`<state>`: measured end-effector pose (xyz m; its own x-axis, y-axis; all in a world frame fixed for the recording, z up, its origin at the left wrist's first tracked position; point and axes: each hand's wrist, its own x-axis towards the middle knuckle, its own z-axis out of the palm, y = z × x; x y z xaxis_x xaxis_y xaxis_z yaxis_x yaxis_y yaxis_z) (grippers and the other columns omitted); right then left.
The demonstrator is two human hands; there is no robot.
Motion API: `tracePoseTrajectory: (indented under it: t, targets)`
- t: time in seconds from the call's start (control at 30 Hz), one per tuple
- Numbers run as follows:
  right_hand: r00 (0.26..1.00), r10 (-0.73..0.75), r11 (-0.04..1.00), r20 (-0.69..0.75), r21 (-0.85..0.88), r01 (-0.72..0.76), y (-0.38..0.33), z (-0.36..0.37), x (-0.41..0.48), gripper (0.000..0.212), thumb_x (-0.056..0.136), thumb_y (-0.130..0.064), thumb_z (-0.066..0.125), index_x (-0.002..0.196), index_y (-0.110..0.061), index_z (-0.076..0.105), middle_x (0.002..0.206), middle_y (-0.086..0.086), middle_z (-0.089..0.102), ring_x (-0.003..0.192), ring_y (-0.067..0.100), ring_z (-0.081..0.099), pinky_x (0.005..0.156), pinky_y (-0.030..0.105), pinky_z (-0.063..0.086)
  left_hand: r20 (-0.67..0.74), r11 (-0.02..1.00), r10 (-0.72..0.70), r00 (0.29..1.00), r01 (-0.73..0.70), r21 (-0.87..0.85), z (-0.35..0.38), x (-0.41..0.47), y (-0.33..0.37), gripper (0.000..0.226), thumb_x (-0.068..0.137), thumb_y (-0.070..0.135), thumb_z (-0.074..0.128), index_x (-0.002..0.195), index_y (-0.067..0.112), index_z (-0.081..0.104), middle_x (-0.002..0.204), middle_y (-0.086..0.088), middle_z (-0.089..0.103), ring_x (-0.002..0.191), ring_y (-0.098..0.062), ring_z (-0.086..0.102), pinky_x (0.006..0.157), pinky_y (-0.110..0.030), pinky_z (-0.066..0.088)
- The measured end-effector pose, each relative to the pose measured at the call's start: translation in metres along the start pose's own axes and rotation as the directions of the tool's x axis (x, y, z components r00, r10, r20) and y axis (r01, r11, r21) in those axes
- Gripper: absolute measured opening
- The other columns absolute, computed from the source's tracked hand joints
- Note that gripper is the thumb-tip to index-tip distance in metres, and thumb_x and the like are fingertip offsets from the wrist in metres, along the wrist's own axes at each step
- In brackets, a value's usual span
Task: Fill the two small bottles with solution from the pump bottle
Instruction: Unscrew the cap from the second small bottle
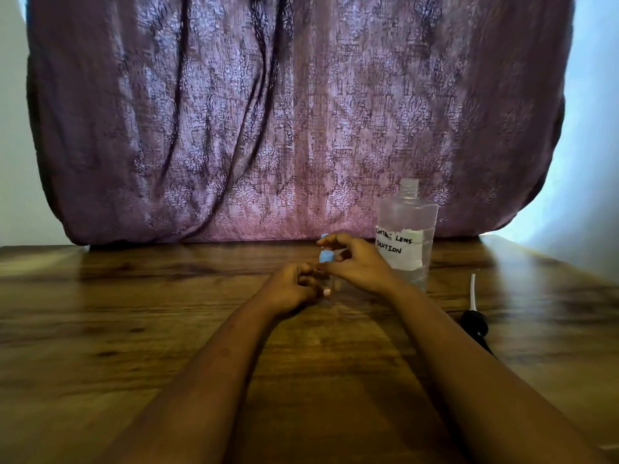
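A small clear bottle stands on the wooden table in the middle, and my left hand grips its body. My right hand pinches its blue cap at the top. A second blue cap shows just behind my right fingers; the bottle under it is hidden. To the right stands the big clear bottle labelled "Contact Lens Solution", its neck open with no pump on it. The black pump head with its white tube lies on the table further right.
A purple patterned cloth hangs behind the table's far edge. Pale walls show at both sides.
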<state>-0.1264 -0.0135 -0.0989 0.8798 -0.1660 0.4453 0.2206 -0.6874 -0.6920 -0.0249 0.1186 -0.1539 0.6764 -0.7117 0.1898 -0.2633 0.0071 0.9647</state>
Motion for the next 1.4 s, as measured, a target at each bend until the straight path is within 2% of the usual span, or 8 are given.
tracePoseTrajectory:
  t: [0.17,0.3,0.53,0.7,0.9,1.03,1.27,1.4]
  targets:
    - [0.999,-0.014,0.999,-0.042,-0.052,0.012,0.001,0.003,0.0,0.026,0.078,-0.024,0.073,0.099,-0.017,0.061,0.093,0.001,0.063,0.071,0.003,0.054,0.064,0.015,0.045,0.018,1.0,-0.006,1.0,0.006,0.017,-0.001,0.001,-0.002,0.03,0.079,-0.008,0.069,0.098,0.014,0.07,0.055,0.004,0.054,0.053,-0.017,0.047,0.059,-0.03,0.041]
    - [1.0,-0.026,1.0,-0.001,-0.017,0.026,-0.001,0.0,0.001,0.029,0.078,-0.011,0.068,0.104,-0.021,0.062,0.104,0.001,0.066,0.083,0.015,0.061,0.077,0.028,0.05,0.023,1.0,0.012,1.0,-0.012,-0.023,0.002,-0.001,0.002,0.024,0.08,-0.015,0.065,0.095,0.005,0.063,0.05,0.007,0.063,0.05,-0.003,0.063,0.05,-0.016,0.05]
    - [0.998,-0.05,0.996,-0.023,-0.069,0.049,0.004,0.005,0.001,0.026,0.079,-0.02,0.071,0.103,-0.018,0.062,0.101,0.001,0.066,0.078,0.007,0.06,0.07,0.017,0.048,0.008,0.998,0.049,0.999,-0.049,0.043,0.003,-0.003,0.005,0.03,0.08,-0.014,0.066,0.102,0.006,0.064,0.053,0.006,0.064,0.045,0.0,0.058,0.047,-0.014,0.046]
    - [0.998,-0.067,0.998,0.006,-0.012,0.068,0.0,0.003,0.001,0.025,0.077,-0.007,0.068,0.099,-0.018,0.064,0.106,0.002,0.066,0.096,0.014,0.062,0.083,0.026,0.051,0.018,0.999,0.042,0.999,-0.043,0.028,0.003,-0.001,0.003,0.026,0.08,-0.016,0.065,0.098,0.002,0.061,0.052,0.008,0.066,0.053,-0.003,0.064,0.06,-0.023,0.055]
    - [0.995,-0.095,0.995,0.034,-0.022,0.095,0.001,0.004,-0.001,0.028,0.079,-0.008,0.069,0.104,-0.017,0.061,0.107,-0.003,0.06,0.095,0.007,0.057,0.072,0.009,0.048,0.015,0.999,0.04,0.999,-0.04,0.025,0.002,-0.004,0.006,0.029,0.078,-0.014,0.068,0.092,0.011,0.067,0.059,0.006,0.069,0.056,-0.006,0.065,0.058,-0.021,0.054]
    - [0.994,-0.11,0.993,-0.004,-0.053,0.109,-0.001,0.003,0.0,0.027,0.079,-0.006,0.069,0.103,-0.013,0.061,0.109,0.006,0.063,0.095,0.015,0.059,0.075,0.018,0.049,0.011,0.999,0.02,1.0,-0.021,0.039,0.004,-0.005,0.008,0.027,0.079,-0.015,0.066,0.097,0.006,0.065,0.046,0.009,0.06,0.044,0.001,0.055,0.048,-0.016,0.047]
    - [0.966,-0.108,0.962,-0.237,0.22,0.162,-0.007,-0.012,0.0,0.03,0.077,0.0,0.069,0.098,-0.015,0.054,0.093,0.001,0.058,0.087,0.014,0.058,0.079,0.029,0.052,-0.012,1.0,-0.018,1.0,0.018,0.021,0.002,-0.006,0.01,0.027,0.08,-0.016,0.065,0.101,0.001,0.06,0.045,0.01,0.06,0.047,0.001,0.059,0.051,-0.018,0.051]
    - [0.976,-0.049,0.992,-0.211,0.103,0.073,-0.002,-0.007,0.002,0.019,0.08,-0.004,0.068,0.097,-0.008,0.062,0.102,0.009,0.063,0.096,0.022,0.06,0.09,0.035,0.051,-0.059,0.999,-0.035,0.998,0.037,0.033,-0.005,-0.004,0.008,0.026,0.078,-0.016,0.066,0.091,0.006,0.061,0.043,0.01,0.058,0.042,0.001,0.057,0.047,-0.019,0.049]
